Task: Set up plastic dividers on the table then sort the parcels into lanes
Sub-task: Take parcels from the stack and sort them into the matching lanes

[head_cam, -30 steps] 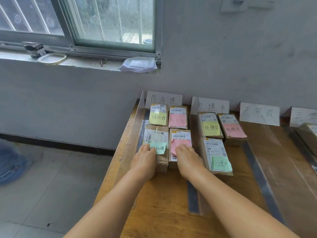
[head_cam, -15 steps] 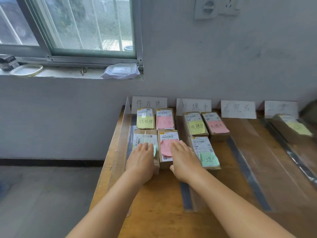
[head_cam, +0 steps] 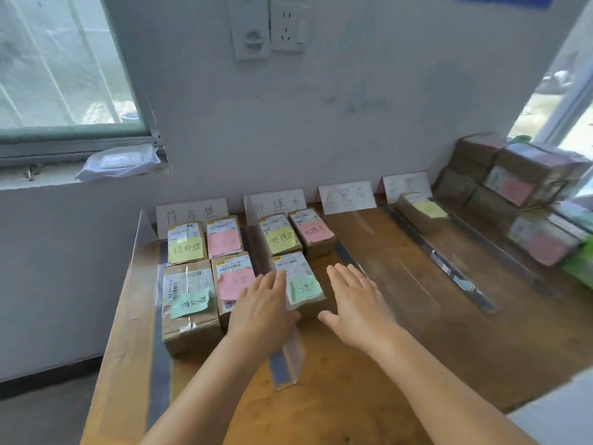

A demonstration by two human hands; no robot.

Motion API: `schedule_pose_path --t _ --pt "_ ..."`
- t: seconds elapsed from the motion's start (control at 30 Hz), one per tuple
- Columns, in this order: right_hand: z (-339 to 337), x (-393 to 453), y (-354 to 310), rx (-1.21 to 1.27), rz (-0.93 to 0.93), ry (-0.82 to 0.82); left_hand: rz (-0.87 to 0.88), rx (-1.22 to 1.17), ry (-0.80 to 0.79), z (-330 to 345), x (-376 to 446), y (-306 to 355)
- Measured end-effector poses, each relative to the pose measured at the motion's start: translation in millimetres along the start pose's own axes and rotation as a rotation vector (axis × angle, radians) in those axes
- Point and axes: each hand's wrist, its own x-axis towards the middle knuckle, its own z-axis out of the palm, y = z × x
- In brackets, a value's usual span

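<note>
The table (head_cam: 369, 396) is orange-brown wood. The parcels (head_cam: 189, 329) are brown cardboard with white printed labels, each carrying a sticky note: a yellow note (head_cam: 187, 249), a pink note (head_cam: 224, 243), a mint-green note (head_cam: 189, 303), a pale green note (head_cam: 305, 289). The lane signs (head_cam: 191, 213) are white with dark handwriting; the dividers (head_cam: 287, 364) are clear plastic with grey bases

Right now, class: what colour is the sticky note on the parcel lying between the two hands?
Light green, on the parcel; the head view shows it.
</note>
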Motion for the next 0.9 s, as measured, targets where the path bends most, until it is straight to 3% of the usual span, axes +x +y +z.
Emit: schedule_pose_path --t 0.43,0.9 --pt "-54.2 -100.8 175.2 0.056 0.227 0.069 0.131 -0.056 0.008 48.8 -1.8 191.3" --pt "-105.9 -199.5 378.9 0.075 0.348 0.199 0.245 -0.134 -0.002 118.5 -3.7 417.3"
